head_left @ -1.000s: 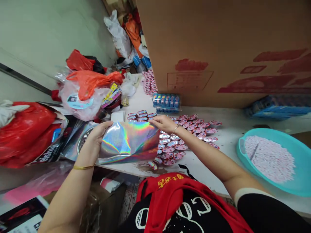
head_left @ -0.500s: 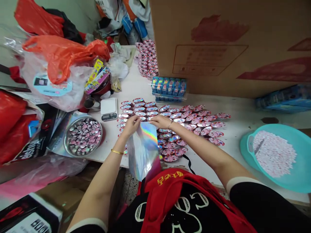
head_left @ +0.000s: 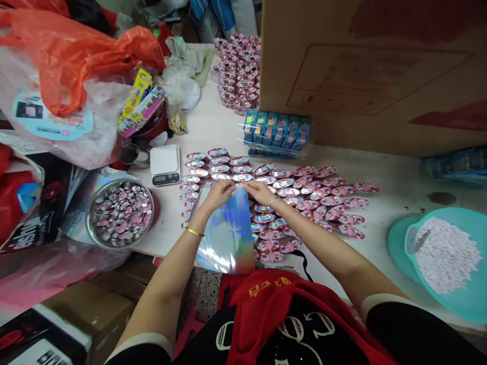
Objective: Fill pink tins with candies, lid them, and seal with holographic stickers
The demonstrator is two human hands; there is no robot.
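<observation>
A shiny holographic sheet or bag hangs from my two hands, its lower end near the red apron. My left hand pinches its top edge. Close beside it, my right hand pinches the same edge further right. Rows of small pink and silver oval packs stand on the table behind and to the right of the sheet, and more show left of it. Whether the sheet is a single layer cannot be made out.
A steel bowl of small round pieces and a white scale are at left. Blue packs stand before a large carton. A turquoise basin of white pieces is at right. Plastic bags crowd the back left.
The sheet has spread wider and flatter between my hands, showing more of its face. Both hands are closer together. The camera view has shifted.
</observation>
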